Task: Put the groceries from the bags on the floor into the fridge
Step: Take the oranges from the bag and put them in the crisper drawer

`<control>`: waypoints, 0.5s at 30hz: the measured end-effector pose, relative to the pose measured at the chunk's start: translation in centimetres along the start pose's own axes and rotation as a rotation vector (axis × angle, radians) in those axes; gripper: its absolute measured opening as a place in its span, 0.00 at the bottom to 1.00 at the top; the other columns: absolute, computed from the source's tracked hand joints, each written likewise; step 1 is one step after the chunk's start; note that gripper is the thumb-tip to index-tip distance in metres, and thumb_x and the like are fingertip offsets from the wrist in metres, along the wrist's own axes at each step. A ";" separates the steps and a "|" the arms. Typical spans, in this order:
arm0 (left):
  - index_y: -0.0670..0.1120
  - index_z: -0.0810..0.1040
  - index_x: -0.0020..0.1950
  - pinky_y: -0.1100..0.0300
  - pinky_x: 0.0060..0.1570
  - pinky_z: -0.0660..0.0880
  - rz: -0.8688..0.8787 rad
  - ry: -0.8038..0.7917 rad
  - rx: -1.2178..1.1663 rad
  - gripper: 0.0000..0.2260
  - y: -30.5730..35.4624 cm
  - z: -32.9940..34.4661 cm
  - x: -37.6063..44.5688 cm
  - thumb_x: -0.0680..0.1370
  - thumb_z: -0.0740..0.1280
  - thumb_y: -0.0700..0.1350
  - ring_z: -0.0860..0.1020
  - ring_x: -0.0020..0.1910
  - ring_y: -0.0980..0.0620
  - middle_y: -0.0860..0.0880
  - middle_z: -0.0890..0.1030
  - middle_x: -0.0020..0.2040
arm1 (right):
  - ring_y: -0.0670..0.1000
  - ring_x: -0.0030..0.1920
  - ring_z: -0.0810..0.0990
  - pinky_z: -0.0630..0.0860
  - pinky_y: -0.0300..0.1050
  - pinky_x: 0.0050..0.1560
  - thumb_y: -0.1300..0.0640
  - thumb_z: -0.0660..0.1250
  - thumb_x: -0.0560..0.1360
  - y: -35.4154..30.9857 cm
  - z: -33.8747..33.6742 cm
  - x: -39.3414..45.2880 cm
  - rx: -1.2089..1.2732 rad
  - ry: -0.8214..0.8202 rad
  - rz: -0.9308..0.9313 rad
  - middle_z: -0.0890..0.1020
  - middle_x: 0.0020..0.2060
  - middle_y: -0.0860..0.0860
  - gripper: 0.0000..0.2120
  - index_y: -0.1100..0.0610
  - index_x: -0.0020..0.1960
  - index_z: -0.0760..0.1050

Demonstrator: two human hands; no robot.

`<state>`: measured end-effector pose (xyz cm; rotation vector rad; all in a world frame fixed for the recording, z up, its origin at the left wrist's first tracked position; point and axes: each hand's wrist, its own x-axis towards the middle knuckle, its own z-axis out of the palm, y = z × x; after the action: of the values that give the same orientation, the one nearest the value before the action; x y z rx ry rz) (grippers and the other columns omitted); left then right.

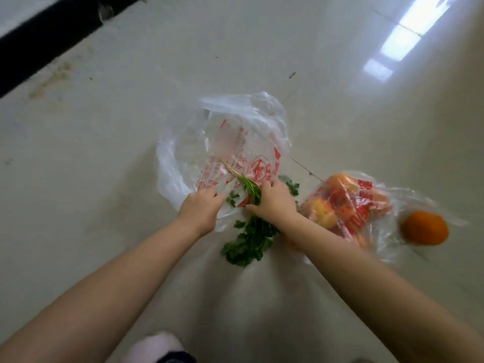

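— Nearest the camera, what is seen?

— Low in the view, a pale pink slipper (154,345) is seen on the glossy tiled floor (78,153), with both bare forearms stretched forward above it.

— And the hands?

— Just beyond, a bunch of leafy greens (251,237) is gripped around its stems by the right hand (273,200), fingers curled; the leaves hang toward the camera and the pale roots point away, into the bag. The rim of a clear plastic bag (222,142) with red print is pinched by the left hand (200,209), and its mouth is held wide. Part of the greens is hidden beneath the right hand and wrist.

— What lies alongside?

— To the right, a second printed bag (366,205) is seen lying on the floor, partly covered by the right forearm. Orange and yellowish fruit (340,183) can be made out through its film, though the kinds cannot be told through the blur. A loose orange (424,227) rests on the tiles just beside that bag's far edge.

— Farther off?

— A dark baseboard strip (52,32) is seen running across the upper left corner, with brownish stains on the tiles near it. Bright window light is reflected in the floor at upper right.
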<state>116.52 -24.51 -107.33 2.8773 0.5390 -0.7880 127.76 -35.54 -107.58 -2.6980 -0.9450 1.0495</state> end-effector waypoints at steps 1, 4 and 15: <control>0.45 0.71 0.65 0.55 0.57 0.72 0.010 -0.016 -0.019 0.16 -0.4 0.6 0.3 0.77 0.59 0.38 0.73 0.62 0.45 0.45 0.74 0.63 | 0.58 0.62 0.71 0.72 0.53 0.63 0.48 0.67 0.73 0.2 0.9 0.5 -0.047 0.008 0.017 0.71 0.63 0.58 0.27 0.61 0.65 0.65; 0.45 0.73 0.65 0.55 0.58 0.72 -0.035 -0.062 -0.176 0.16 -1.4 0.7 0.7 0.77 0.59 0.41 0.74 0.62 0.46 0.45 0.76 0.64 | 0.58 0.56 0.76 0.73 0.53 0.60 0.57 0.62 0.75 0.9 1.7 0.9 -0.040 0.030 0.020 0.77 0.53 0.56 0.12 0.60 0.57 0.71; 0.45 0.74 0.39 0.60 0.46 0.70 -0.344 0.029 -1.415 0.14 3.2 -3.7 1.8 0.79 0.59 0.52 0.75 0.43 0.51 0.50 0.77 0.40 | 0.43 0.50 0.71 0.67 0.33 0.52 0.61 0.66 0.74 2.7 -1.3 -3.6 0.481 0.120 -0.209 0.78 0.51 0.51 0.16 0.58 0.62 0.75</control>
<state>120.86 -26.19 -105.06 1.4940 1.0384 -0.1735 127.89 -39.67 -105.33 -2.1917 -0.8062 0.9192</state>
